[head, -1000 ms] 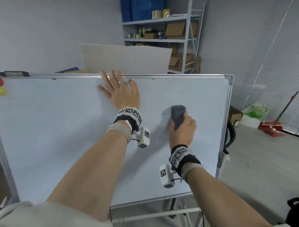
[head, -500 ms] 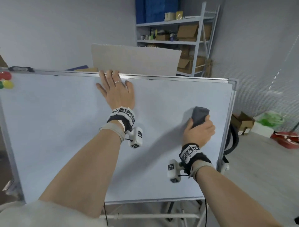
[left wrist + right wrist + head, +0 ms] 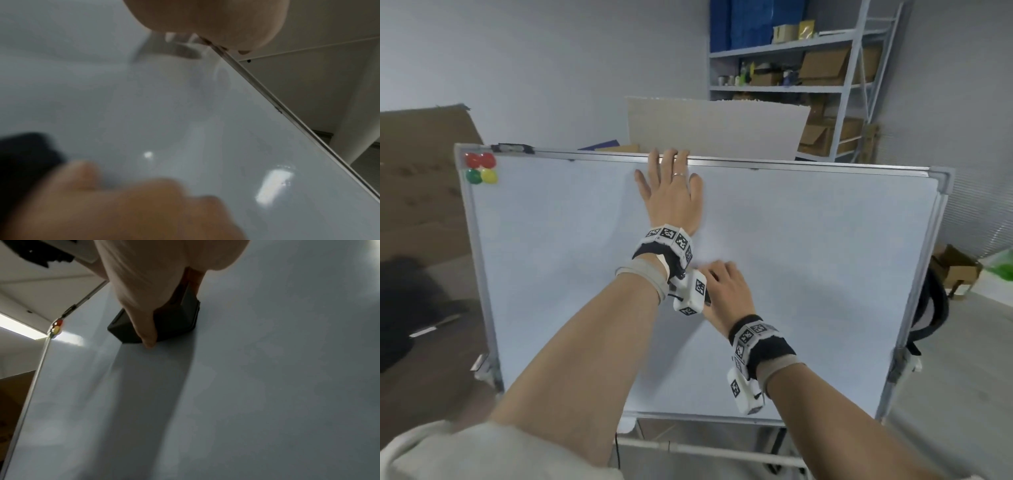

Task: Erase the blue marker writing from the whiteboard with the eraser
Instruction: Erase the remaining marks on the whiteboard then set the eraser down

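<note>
Room light was even and soft. Glare spots sat on the glossy white whiteboard (image 3: 273, 185), my right hand (image 3: 115, 209) blurred up close, my arms' shadows fell across it, edges bowed.

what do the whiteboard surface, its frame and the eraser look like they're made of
Whiteboard surface: smooth, glossy coated panel; it mirrors ceiling lights.
Frame: thin silvery strip, probably aluminium; corner pieces look plastic.
Eraser: dark matt block, likely plastic or foam; its wiping face is hidden against the board.

Dark eraser (image 3: 172, 324) flat on whiteboard (image 3: 808, 257) centre, surface seemingly wiped clean
</note>
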Motion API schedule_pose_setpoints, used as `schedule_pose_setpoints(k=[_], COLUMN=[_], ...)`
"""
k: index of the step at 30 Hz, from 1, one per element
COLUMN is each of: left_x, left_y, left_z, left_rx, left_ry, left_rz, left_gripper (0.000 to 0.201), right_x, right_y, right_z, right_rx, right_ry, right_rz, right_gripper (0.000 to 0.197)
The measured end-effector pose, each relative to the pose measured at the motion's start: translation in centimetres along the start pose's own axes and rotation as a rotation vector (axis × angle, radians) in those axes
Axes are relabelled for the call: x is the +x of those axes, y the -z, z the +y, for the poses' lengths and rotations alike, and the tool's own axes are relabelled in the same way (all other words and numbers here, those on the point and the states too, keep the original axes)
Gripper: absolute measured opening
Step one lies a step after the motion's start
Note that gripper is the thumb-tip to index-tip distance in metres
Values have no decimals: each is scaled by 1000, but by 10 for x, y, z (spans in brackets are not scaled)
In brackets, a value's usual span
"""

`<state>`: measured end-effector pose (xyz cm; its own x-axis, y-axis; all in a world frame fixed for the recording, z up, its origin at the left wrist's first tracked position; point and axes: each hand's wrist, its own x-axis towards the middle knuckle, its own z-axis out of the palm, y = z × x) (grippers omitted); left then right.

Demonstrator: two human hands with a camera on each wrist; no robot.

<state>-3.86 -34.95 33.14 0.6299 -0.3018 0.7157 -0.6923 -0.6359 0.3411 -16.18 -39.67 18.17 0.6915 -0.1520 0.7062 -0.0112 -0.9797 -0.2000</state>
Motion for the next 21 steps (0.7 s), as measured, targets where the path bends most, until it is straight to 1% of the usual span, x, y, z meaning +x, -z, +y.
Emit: schedule_pose_setpoints(k=[2, 4, 5, 6, 8, 9, 10, 11, 12, 13, 14, 15, 16, 18, 19, 20, 21], left_x=[1, -1, -2, -2, -1, -1, -1, -1, 0, 3, 6, 10, 13, 13, 10, 5, -2], left_y=[8, 16, 21, 26, 36, 41, 45, 48, 53, 57, 63, 69, 75, 87, 92, 96, 100], left_z=[-5, -10, -13, -17, -27, -34, -43, -52, -64, -76, -88, -99, -111, -135, -148, -162, -176], left_rx=[-8, -4, 3, 3, -39, -70, -98, -121, -138, -149, -159, -170, -184, -224, -248, -271, -290], left_ry=[-33, -90, -130, -170, -231, -244, -236, -204, -156, -105, -64, -37, -25, -20, -13, 0, 17], left_rz=[-19, -41, -50, -57, -85, -99, -105, -99, -79, -55, -35, -26, -22, 3, 25, 53, 83], left_gripper=[53, 53, 53, 53, 55, 58, 62, 63, 62, 60, 59, 58, 57, 54, 52, 50, 48], right_x=[10, 18, 21, 25, 31, 34, 39, 44, 49, 53, 58, 63, 67, 68, 66, 62, 57], right_y=[-8, -23, -27, -29, -34, -39, -42, -43, -46, -50, -54, -54, -57, -63, -70, -76, -82], right_z=[-24, -43, -54, -64, -83, -91, -100, -108, -116, -123, -129, -133, -138, -152, -156, -159, -161], right_rx=[95, 98, 131, 214, 338, 366, 366, 313, 225, 291, 213, 124, 61, 9, -14, -18, -23], right_ry=[-5, -21, -54, -122, -283, -333, -346, -301, -229, -213, -172, -103, -50, -14, -17, -23, -25], right_rz=[-42, -131, -175, -207, -221, -218, -234, -233, -160, -148, -165, -132, -71, 59, 103, 114, 94], right_gripper=[41, 36, 34, 36, 52, 60, 69, 79, 90, 88, 71, 55, 47, 37, 37, 42, 47])
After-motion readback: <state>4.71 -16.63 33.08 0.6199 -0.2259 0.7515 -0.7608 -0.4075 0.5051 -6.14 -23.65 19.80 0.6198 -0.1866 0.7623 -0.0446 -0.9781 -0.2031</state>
